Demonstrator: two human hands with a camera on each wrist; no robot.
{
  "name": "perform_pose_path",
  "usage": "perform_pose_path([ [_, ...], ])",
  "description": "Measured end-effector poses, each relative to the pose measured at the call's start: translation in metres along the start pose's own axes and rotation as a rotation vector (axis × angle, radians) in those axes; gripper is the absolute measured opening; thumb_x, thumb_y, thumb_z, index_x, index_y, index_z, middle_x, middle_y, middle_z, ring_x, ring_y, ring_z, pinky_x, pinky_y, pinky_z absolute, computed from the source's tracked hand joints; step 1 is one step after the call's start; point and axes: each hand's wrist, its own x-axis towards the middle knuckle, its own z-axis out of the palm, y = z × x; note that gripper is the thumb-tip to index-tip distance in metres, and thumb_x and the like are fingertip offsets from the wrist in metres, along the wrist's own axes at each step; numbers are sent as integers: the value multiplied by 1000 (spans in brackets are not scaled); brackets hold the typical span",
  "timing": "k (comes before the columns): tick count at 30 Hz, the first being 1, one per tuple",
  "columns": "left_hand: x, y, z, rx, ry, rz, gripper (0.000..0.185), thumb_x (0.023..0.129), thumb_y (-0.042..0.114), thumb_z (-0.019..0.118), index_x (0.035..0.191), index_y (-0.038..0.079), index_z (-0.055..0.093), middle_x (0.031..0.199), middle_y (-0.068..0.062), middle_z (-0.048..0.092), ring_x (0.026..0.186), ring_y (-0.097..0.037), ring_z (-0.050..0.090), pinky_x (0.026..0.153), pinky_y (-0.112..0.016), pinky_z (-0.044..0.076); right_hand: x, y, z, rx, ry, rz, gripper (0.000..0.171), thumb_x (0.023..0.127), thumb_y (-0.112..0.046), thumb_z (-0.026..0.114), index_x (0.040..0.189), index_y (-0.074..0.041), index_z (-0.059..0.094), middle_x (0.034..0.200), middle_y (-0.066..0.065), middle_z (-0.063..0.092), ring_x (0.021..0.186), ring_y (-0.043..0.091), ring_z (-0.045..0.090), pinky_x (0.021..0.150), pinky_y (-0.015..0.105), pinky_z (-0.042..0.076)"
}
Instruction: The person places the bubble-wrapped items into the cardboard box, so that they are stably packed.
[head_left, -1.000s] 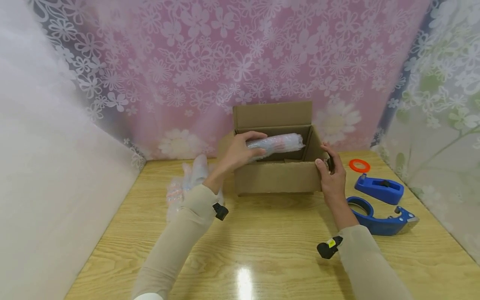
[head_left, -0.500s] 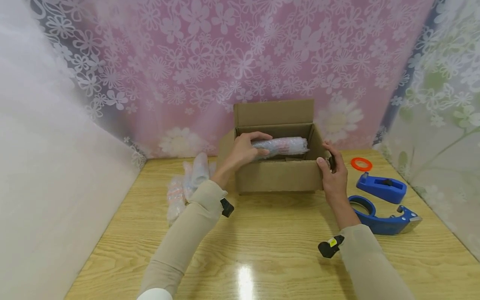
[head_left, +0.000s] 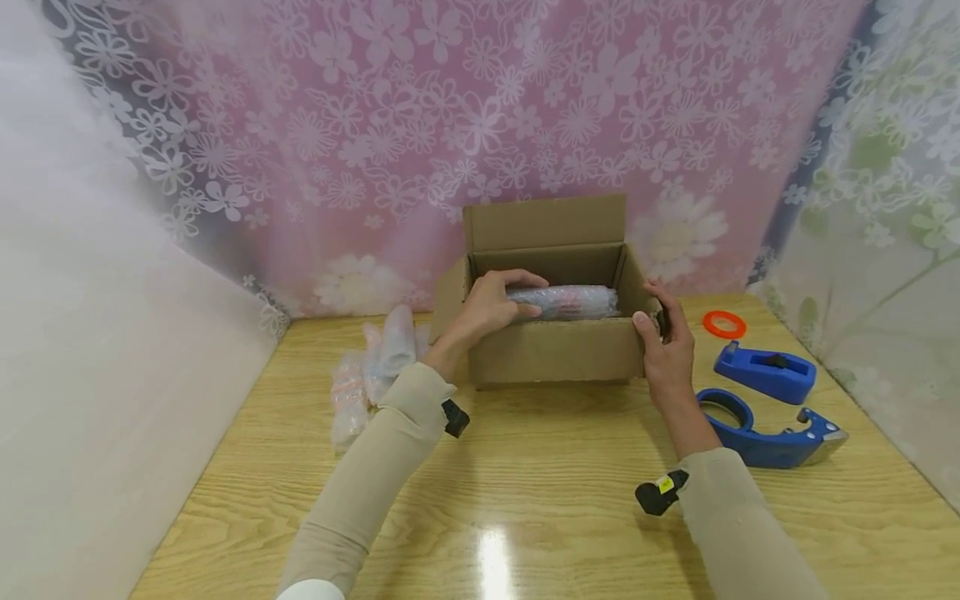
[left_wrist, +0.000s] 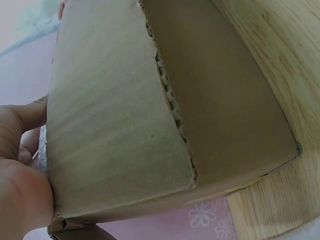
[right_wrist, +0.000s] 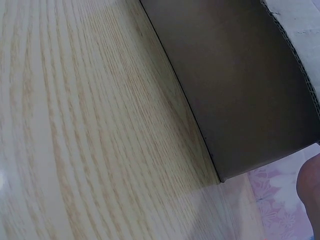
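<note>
In the head view an open cardboard box (head_left: 555,352) stands on the wooden table, its back flap raised. My left hand (head_left: 491,307) reaches over the box's left side and grips the left end of a roll in bubble wrap (head_left: 573,302), which lies level inside the opening. What is wrapped cannot be made out. My right hand (head_left: 667,346) holds the box's right front corner, thumb on the front and fingers round the side. In the left wrist view the front flap (left_wrist: 115,110) hides most of the roll. The right wrist view shows the box's front wall (right_wrist: 240,85).
Several bubble-wrapped bundles (head_left: 350,400) lie left of the box. On the right are an orange ring (head_left: 724,325), a blue tape dispenser (head_left: 765,372) and a blue hand-held tape gun (head_left: 772,448). Floral curtains (head_left: 480,108) hang behind and beside the table.
My left hand has lowered the bubble-wrapped roll deeper into the box and slightly to the right, and the roll has levelled out. My right hand has stayed on the box corner.
</note>
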Motion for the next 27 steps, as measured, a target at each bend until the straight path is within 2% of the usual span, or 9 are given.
perform_pose_path([
  [3,0,-1,1,15,-23,22,38,91,18,82,127,28,74,131,5,68,118,-18,63,98,-36,52,-2,-11,4,14,-4,-4,44,100,-1,63,144,-2,58,158,6,50,156,24,29,127,32,21],
  [6,1,-1,1,29,-54,46,37,94,19,79,130,25,72,136,4,66,127,-21,59,104,-39,50,-3,-20,6,32,-8,0,44,100,0,62,144,1,57,158,7,50,157,29,26,127,31,21],
  [9,1,-1,2,35,-69,53,35,97,21,76,132,24,72,146,3,60,141,-27,50,112,-45,45,-5,-23,7,25,-12,14,44,101,-1,62,144,1,56,158,5,49,157,28,25,126,28,22],
  [13,0,-1,2,31,-70,58,34,98,24,75,131,24,71,155,-1,53,149,-32,41,117,-51,39,-5,-23,7,5,-15,24,45,102,-3,61,146,0,55,159,4,49,157,22,27,126,27,22],
  [19,0,1,1,15,-54,90,38,98,23,75,136,21,69,146,3,61,145,-26,46,117,-48,39,-6,-27,7,30,-13,11,44,102,0,60,146,1,55,160,5,47,157,25,25,126,27,22],
  [22,0,-1,0,-14,-42,103,42,98,22,75,139,17,66,139,4,65,139,-22,51,115,-46,42,-6,-26,8,39,-12,14,44,102,1,59,146,1,54,161,4,47,157,22,25,125,26,22],
  [27,-4,-1,-2,-81,-30,106,40,99,23,75,138,18,66,136,2,68,130,-20,59,108,-42,48,-8,-26,7,10,-8,39,44,102,-2,60,146,-1,55,160,4,47,156,17,28,125,27,23],
])
